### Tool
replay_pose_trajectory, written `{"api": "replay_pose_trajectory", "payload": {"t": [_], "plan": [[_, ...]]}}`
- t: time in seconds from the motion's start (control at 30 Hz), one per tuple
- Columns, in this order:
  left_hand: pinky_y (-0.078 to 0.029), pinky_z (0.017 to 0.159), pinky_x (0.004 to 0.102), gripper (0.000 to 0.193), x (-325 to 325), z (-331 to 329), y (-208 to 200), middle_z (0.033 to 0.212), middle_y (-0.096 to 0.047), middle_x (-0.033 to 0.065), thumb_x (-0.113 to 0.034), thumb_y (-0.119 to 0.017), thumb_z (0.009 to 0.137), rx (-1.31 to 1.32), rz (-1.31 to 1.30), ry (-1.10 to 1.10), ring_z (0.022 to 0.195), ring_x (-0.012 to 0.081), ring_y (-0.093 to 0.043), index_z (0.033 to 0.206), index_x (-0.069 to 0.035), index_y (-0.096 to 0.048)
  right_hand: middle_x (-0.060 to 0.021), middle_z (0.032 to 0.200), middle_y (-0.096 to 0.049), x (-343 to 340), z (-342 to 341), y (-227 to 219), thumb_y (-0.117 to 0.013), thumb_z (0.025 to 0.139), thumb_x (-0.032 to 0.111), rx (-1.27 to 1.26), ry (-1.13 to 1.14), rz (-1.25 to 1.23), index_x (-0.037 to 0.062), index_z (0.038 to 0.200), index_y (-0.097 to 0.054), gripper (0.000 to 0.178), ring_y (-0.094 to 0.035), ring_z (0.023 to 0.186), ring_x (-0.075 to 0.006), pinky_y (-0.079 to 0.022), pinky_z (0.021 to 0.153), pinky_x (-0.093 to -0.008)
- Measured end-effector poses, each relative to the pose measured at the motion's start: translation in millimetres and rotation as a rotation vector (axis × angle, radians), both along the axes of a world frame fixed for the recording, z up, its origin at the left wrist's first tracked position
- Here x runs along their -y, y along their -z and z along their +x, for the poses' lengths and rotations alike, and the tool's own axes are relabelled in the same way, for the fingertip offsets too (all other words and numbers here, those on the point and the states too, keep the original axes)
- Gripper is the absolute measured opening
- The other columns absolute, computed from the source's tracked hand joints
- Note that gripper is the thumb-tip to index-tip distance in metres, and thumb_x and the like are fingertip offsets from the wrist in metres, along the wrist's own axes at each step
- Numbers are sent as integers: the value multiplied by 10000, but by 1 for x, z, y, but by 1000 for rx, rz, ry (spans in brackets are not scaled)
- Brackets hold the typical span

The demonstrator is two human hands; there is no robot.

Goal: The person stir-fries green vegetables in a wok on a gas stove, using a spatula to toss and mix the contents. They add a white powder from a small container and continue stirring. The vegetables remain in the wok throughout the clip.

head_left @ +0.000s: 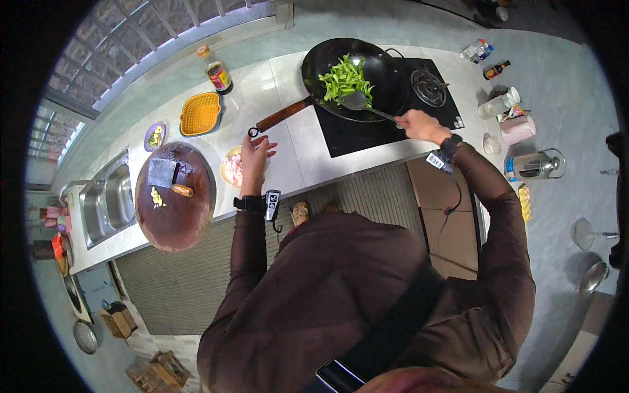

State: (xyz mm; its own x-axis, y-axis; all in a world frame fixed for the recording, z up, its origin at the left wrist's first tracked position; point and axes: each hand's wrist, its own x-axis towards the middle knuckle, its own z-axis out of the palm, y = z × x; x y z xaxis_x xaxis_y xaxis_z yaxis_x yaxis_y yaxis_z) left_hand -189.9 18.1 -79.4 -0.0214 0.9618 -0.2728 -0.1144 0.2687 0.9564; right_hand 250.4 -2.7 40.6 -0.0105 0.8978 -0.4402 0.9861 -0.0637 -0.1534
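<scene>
A black wok point(394, 98) sits on the cooktop point(337, 139), holding sliced green peppers point(344, 77). My right hand point(422, 126) is closed around the handle of a metal cooking spatula point(381, 114), whose head rests in the wok against the peppers. The wok's wooden handle point(283, 116) points left and ends in a metal ring. Just below that ring is my left hand point(257, 157), fingers apart and apparently holding nothing. Beside it, partly covered by the hand, stands a pale bowl of pinkish sliced meat point(233, 169).
Left of the bowl, a round chopping board point(171, 226) carries a cleaver point(161, 172) and chopped pale pieces point(156, 197). Beyond are a purple bowl point(154, 136), a yellow basket point(200, 114) and a sauce bottle point(218, 75). A sink point(108, 203) is far left; jars point(499, 103) stand right.
</scene>
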Motion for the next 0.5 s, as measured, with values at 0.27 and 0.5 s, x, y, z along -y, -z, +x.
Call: {"api": "replay_pose_trajectory", "payload": {"t": [0.27, 0.5], "plan": [[-511, 531, 229, 423, -2, 0, -1, 1223, -626, 184, -122, -580, 965, -10, -22, 27, 912, 258, -716, 1336, 7, -422, -176, 1068, -697, -36, -3, 17, -566, 895, 207, -68, 126, 230, 205, 1233, -687, 360, -663, 1004, -368, -529, 847, -437], [-547, 597, 248, 457, -1, -2, 9, 1231, -617, 185, -111, -585, 961, 41, -2, 4, 939, 257, -713, 1366, 7, -408, -211, 1068, -692, -13, -2, 6, -572, 893, 204, 17, -1, 38, 138, 1184, -705, 327, -663, 1023, -378, -533, 854, -446]]}}
